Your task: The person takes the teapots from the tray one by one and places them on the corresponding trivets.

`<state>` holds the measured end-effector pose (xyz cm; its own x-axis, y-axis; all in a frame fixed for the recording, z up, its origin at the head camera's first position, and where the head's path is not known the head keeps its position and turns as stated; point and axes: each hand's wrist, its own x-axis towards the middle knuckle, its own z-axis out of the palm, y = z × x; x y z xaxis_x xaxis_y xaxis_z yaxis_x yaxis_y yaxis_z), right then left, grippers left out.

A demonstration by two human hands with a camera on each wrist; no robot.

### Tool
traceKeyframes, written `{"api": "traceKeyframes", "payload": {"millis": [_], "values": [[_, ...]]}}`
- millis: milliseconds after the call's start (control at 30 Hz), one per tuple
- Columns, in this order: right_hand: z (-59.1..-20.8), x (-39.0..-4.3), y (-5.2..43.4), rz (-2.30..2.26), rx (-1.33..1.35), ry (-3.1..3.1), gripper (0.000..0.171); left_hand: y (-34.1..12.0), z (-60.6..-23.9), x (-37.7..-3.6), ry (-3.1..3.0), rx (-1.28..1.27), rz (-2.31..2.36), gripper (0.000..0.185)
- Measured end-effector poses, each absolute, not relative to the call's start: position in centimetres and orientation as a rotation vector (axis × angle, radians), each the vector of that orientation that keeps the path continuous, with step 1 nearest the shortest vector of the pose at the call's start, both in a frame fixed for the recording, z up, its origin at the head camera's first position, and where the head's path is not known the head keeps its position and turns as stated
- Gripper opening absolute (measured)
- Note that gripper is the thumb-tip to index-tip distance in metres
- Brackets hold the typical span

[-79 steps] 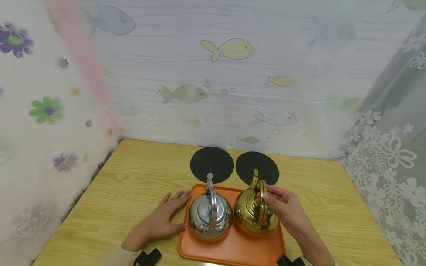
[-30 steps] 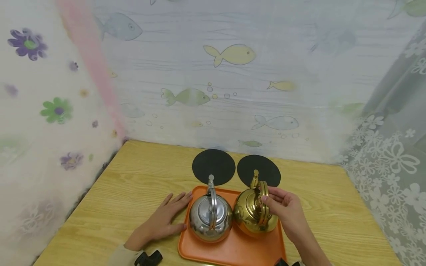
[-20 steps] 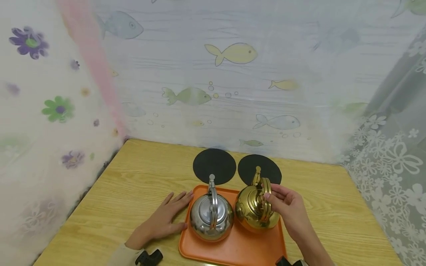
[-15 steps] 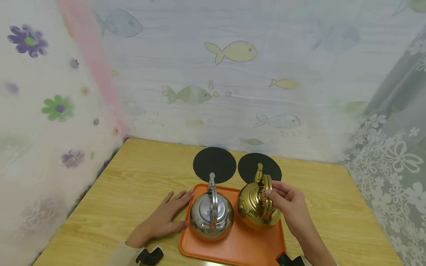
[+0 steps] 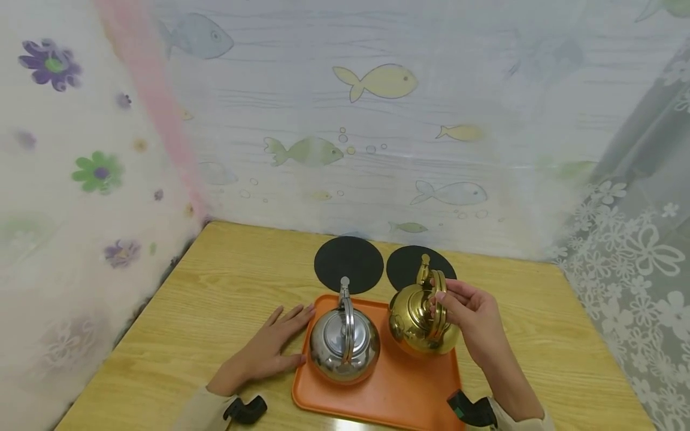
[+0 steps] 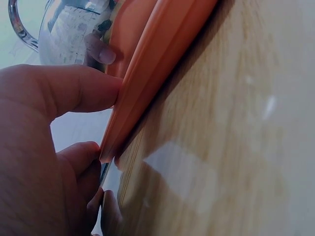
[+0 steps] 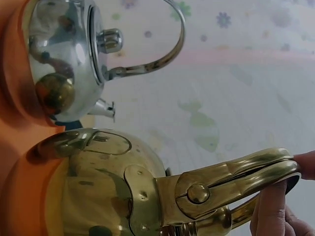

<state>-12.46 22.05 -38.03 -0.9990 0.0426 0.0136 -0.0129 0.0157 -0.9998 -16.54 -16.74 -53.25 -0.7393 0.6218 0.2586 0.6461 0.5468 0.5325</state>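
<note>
My right hand (image 5: 482, 323) holds the handle of a shiny gold kettle (image 5: 412, 326), thumb on the near side and fingers curled underneath. The kettle is over the right part of an orange tray (image 5: 399, 392), its spout pointing to the back and overlapping a black disc in the head view. A silver kettle (image 5: 335, 362) stands on the tray's left part, its handle upright. My left hand (image 5: 264, 353) lies at the tray's left edge with fingers spread; in the left wrist view its thumb and fingertips touch the tray's rim (image 6: 147, 73).
Two flat black discs, one at the left (image 5: 347, 263) and one at the right (image 5: 401, 266), lie on the wood-grain table (image 5: 237, 275) behind the tray. A fish-patterned curtain (image 5: 302, 108) hangs behind the table, with a lace curtain (image 5: 631, 269) at the right.
My right hand has raised the gold kettle and moved it a little back and to the right, opening a gap from the silver kettle. My left hand stays at the tray's edge.
</note>
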Motion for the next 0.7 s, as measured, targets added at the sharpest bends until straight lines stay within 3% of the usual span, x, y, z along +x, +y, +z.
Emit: {"api": "traceKeyframes", "payload": {"millis": [700], "values": [[-38.38,-13.34,21.56,2.170,0.000,-2.151,0.035,-16.86,-53.39,-16.57,-2.744,-1.115,-0.985,0.080]]}}
